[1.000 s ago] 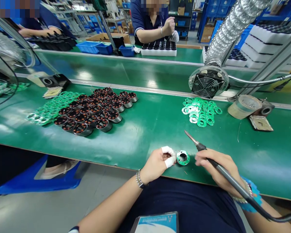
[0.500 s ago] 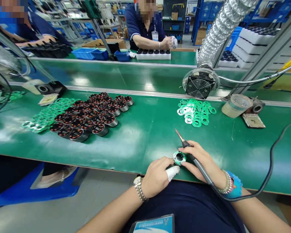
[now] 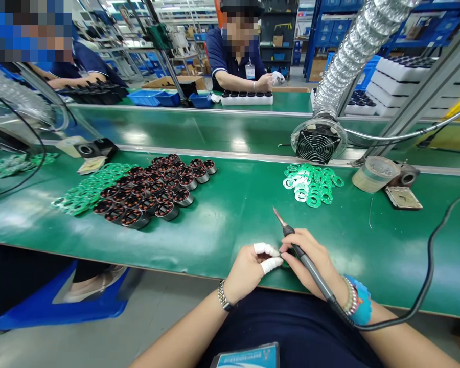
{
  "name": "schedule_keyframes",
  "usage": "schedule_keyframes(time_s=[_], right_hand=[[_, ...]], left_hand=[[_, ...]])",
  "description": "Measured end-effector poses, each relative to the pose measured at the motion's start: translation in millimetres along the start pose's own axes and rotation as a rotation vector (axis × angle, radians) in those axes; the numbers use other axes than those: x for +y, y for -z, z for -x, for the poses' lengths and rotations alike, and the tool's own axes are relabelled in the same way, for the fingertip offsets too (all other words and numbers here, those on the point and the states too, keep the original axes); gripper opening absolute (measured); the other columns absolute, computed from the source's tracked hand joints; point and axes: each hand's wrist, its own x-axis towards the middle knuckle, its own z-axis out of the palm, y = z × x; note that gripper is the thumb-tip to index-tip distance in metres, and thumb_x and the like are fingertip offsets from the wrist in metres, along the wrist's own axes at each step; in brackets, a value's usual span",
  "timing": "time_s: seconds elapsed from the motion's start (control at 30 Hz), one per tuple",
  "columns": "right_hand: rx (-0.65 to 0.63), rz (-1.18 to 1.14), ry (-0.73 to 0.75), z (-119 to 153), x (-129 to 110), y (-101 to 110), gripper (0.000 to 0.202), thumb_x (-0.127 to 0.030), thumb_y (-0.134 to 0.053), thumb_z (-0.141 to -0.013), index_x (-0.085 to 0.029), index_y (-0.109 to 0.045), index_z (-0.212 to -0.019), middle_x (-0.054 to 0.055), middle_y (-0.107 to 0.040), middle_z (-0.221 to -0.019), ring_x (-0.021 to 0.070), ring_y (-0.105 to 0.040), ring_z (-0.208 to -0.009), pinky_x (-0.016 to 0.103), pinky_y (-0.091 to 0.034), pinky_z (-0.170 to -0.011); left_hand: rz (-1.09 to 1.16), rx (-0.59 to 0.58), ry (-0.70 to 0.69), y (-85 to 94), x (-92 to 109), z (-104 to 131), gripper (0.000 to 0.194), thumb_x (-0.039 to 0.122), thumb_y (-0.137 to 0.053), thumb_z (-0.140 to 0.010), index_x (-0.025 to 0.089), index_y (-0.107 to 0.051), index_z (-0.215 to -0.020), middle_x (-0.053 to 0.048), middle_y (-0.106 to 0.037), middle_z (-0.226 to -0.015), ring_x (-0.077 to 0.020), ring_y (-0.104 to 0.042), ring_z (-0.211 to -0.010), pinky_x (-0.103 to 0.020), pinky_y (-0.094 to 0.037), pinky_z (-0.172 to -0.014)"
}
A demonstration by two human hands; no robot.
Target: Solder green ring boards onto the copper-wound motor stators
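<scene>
Green ring board (image 3: 285, 263), plainly seen half second ago, now nearly hidden between hands. Left hand (image 3: 249, 270) (taped fingertips) pinches it; right hand (image 3: 314, 260) stays closed round soldering iron (image 3: 304, 258), touching board.

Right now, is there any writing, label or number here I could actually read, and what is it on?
No text can be read.
Badge at the person's lap: printed lines on blue and white, too small and blurred.
Co-worker's hanging tag: too small.
Green ring boards on the green bench: any markings too fine to read.
</scene>
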Motion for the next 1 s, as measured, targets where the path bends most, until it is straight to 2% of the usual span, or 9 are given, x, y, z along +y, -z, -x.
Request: schedule_keyframes(time_s=[0.13,0.3,0.47,0.57,0.7,0.87,1.0], right_hand=[[0.009,-0.028,-0.052,-1.2,-0.5,-6.4,0.024,-0.007,-0.050,-0.080,-0.020,-0.051,-0.100,0.003,-0.053,-0.082,0.0155,-0.053,-0.079,0.030,-0.046,-0.072],[0.043,0.058,-0.031,6.5,-4.5,-10.3,0.027,-0.006,-0.047,-0.081,-0.019,-0.051,-0.104,0.005,-0.054,-0.085,0.0179,-0.051,-0.082,0.032,-0.045,-0.073],[0.121,0.061,-0.009,15.2,-10.5,8.3,0.022,-0.006,-0.053,-0.080,-0.018,-0.055,-0.098,0.005,-0.058,-0.081,0.0181,-0.053,-0.084,0.031,-0.045,-0.074],[0.089,0.031,0.006,24.2,-11.7,25.2,0.024,-0.005,-0.054,-0.080,-0.019,-0.058,-0.100,0.004,-0.060,-0.080,0.0152,-0.054,-0.076,0.027,-0.046,-0.065],[0.042,-0.005,0.026,38.3,-11.8,40.8,0.034,-0.006,-0.056,-0.079,-0.018,-0.058,-0.110,0.005,-0.062,-0.081,0.0155,-0.055,-0.072,0.029,-0.046,-0.062],[0.021,-0.097,-0.045,45.2,-12.4,45.6,0.025,-0.006,-0.054,-0.079,-0.019,-0.063,-0.099,0.004,-0.062,-0.075,0.0150,-0.055,-0.068,0.029,-0.047,-0.058],[0.003,-0.093,-0.060,41.4,-13.8,43.7,0.024,-0.007,-0.054,-0.079,-0.019,-0.064,-0.096,0.004,-0.062,-0.073,0.0154,-0.055,-0.066,0.029,-0.047,-0.057]], left_hand=[[-0.042,-0.035,-0.020,0.4,1.1,1.4,0.010,0.021,-0.070,-0.067,0.013,-0.065,-0.071,-0.001,-0.064,-0.071,-0.0121,-0.057,-0.068,-0.024,-0.046,-0.069],[-0.079,-0.058,0.023,-2.8,2.4,8.2,0.013,0.026,-0.061,-0.076,0.013,-0.061,-0.073,-0.001,-0.060,-0.066,-0.0107,-0.054,-0.062,-0.023,-0.046,-0.062],[-0.030,-0.085,0.143,-2.3,2.8,10.8,0.016,0.027,-0.060,-0.075,0.013,-0.057,-0.070,-0.001,-0.061,-0.063,-0.0106,-0.056,-0.056,-0.023,-0.047,-0.059],[-0.061,-0.089,0.169,-1.8,2.8,9.1,0.015,0.027,-0.061,-0.073,0.013,-0.058,-0.070,-0.001,-0.061,-0.061,-0.0101,-0.056,-0.055,-0.022,-0.046,-0.059],[-0.072,-0.083,0.176,-2.9,2.6,7.6,0.016,0.028,-0.061,-0.073,0.013,-0.058,-0.069,-0.001,-0.060,-0.061,-0.0102,-0.056,-0.055,-0.022,-0.047,-0.057],[-0.063,-0.078,0.188,-3.2,3.3,7.8,0.017,0.029,-0.062,-0.072,0.013,-0.058,-0.070,0.000,-0.059,-0.059,-0.0091,-0.054,-0.052,-0.021,-0.046,-0.055],[-0.058,-0.064,0.189,-3.4,4.3,8.1,0.017,0.029,-0.063,-0.071,0.013,-0.057,-0.069,0.000,-0.059,-0.059,-0.0092,-0.055,-0.051,-0.022,-0.045,-0.055]])
